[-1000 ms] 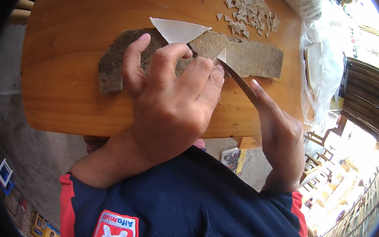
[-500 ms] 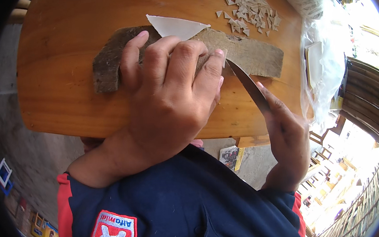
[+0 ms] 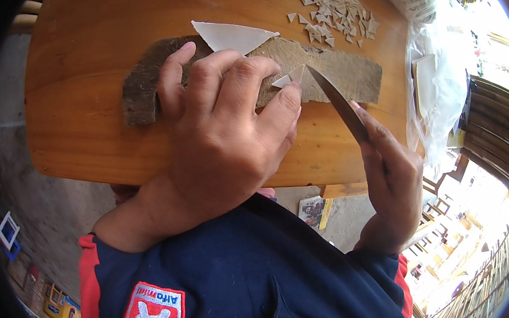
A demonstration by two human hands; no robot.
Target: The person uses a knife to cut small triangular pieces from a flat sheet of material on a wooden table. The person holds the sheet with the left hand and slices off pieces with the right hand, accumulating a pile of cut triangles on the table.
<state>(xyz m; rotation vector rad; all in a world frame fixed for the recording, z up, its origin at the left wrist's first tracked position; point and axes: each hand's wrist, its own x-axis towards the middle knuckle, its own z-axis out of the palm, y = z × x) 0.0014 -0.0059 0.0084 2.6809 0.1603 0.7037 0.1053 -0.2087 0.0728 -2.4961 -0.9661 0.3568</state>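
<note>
My left hand (image 3: 222, 131) lies over a worn wooden board (image 3: 343, 71). Its index finger and mostly hidden thumb are closed on small white triangular pieces (image 3: 297, 75), which stick out past the fingertip; the other fingers arch apart over the board. In my right hand (image 3: 393, 178) is a knife (image 3: 340, 104) with a dark blade, its tip beside those pieces. Beyond my left knuckles, a larger white triangular sheet (image 3: 236, 36) rests at the board's far edge. What lies under my left palm is hidden.
On the wooden table (image 3: 92, 70), a pile of small pale triangular pieces (image 3: 338, 9) lies beyond the board. Clear plastic bags (image 3: 434, 85) are along the right edge. A printed booklet or box (image 3: 312, 211) sits below the table's near edge.
My index finger has drawn back toward me, exposing more of the small white pieces. The knife and right hand have shifted slightly right, and the blade tip is farther from me.
</note>
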